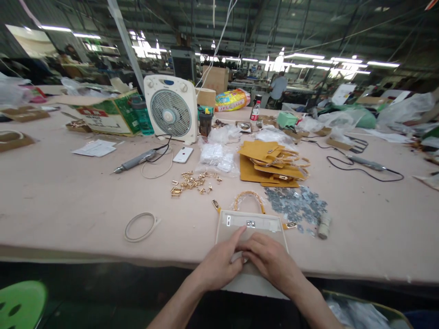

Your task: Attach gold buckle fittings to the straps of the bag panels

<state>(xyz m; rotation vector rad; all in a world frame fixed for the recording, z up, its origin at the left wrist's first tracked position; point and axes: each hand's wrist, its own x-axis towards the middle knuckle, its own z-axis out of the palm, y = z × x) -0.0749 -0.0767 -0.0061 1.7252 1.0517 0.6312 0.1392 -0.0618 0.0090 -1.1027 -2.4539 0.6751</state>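
A beige bag panel (pixel 252 226) with a mustard braided handle (pixel 249 196) lies at the table's near edge, metal fittings on its upper strip. My left hand (pixel 221 262) rests on the panel with the index finger stretched toward a small metal fitting (pixel 250 224). My right hand (pixel 270 260) lies beside it on the panel, fingers curled and pressed down toward the left hand. What lies under the fingertips is hidden.
Gold buckles (pixel 192 181) lie scattered at mid-table, a pile of small grey metal pieces (pixel 297 204) to the right, and stacked mustard panels (pixel 270 164) behind. A tape ring (pixel 140 226), electric screwdriver (pixel 135 161), phone (pixel 183 154) and box fan (pixel 171 109) stand left. Green stool (pixel 20 301) is below.
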